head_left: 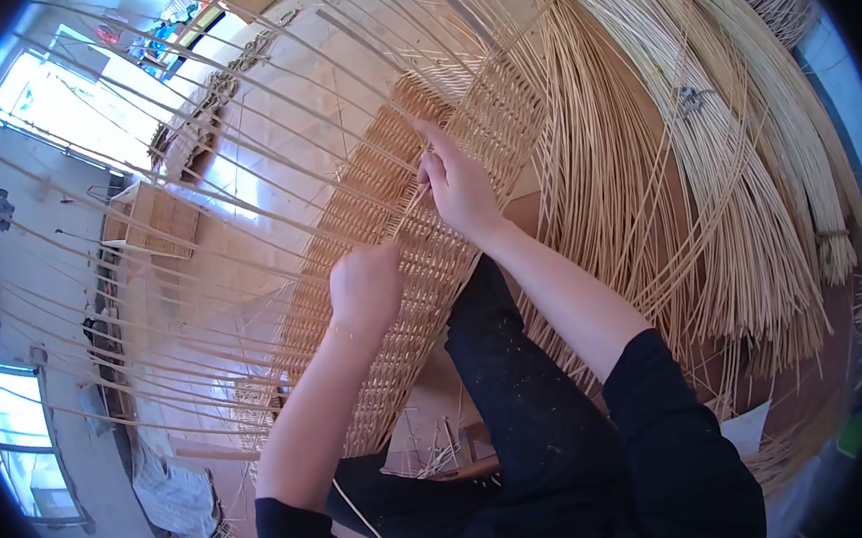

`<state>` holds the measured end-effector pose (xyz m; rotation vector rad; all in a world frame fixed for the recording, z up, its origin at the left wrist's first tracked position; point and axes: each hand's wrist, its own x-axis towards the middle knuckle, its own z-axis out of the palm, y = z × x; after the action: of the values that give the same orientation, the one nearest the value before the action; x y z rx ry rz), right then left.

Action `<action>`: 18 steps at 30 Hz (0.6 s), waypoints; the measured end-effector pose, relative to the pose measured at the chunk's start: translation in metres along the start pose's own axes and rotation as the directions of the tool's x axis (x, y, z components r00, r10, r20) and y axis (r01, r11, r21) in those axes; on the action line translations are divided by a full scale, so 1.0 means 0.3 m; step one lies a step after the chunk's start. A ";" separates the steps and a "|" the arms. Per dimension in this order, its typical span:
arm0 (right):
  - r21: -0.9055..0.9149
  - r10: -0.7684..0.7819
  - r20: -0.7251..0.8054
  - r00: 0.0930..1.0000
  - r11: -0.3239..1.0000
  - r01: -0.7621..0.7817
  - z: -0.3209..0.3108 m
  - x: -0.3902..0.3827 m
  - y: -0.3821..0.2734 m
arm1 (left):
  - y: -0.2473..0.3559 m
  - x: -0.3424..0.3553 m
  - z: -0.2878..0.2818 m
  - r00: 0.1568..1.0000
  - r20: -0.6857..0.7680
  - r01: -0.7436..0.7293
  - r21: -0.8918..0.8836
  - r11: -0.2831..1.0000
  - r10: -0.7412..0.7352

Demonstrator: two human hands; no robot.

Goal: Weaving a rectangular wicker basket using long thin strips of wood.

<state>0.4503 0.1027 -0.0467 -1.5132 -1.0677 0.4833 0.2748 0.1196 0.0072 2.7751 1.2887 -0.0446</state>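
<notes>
A partly woven wicker basket (388, 372) leans across my knees, its long upright rods fanning out to the upper left. My left hand (365, 286) is closed in a fist at the woven edge, around a thin wicker rod; its fingertips are mostly hidden. Farther along that same edge, my right hand (463, 195) has its index finger stretched along the weave. Its other fingers curl in on a wicker rod at the edge. A short stretch of pale rod runs between the two hands. The basket's inner wall (346, 200) shows beyond them.
Thick bundles of long wicker rods (602, 137) lie on the right, some loose ends spreading toward my right arm. A wooden box (163, 220) stands by the left wall. A window (12, 428) is at far left. Grey cloth (177, 497) lies at lower left.
</notes>
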 end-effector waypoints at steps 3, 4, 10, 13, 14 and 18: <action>-0.007 -0.128 -0.060 0.990 0.992 0.128 -0.026 0.033 0.031 | 0.047 0.133 0.027 0.990 -0.098 0.055 -0.417 0.907 -0.105; -0.053 -0.300 -0.092 0.950 0.954 0.296 -0.009 0.058 0.019 | 0.056 0.166 0.045 0.981 -0.085 0.096 -0.574 0.813 -0.175; -0.180 -0.552 0.097 0.828 0.809 0.560 0.075 0.212 -0.068 | 0.052 0.214 0.120 0.951 -0.117 0.184 -0.525 0.831 -0.285; -0.124 -0.286 -0.352 0.892 0.958 0.258 0.003 0.207 0.001 | 0.063 0.201 0.116 0.969 -0.169 0.115 -0.325 0.939 -0.178; -0.183 -0.142 -0.376 0.916 0.980 0.077 -0.043 0.194 0.040 | 0.069 0.195 0.108 0.974 -0.192 0.074 -0.243 0.967 -0.123; -0.246 -0.078 -0.378 0.923 0.969 -0.018 -0.112 0.098 0.102 | 0.059 0.136 0.044 0.987 -0.131 0.031 -0.415 0.909 -0.093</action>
<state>0.5024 0.1107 -0.0592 -1.7186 -0.8579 0.0208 0.3148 0.1381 -0.0074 2.4105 1.2446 0.3921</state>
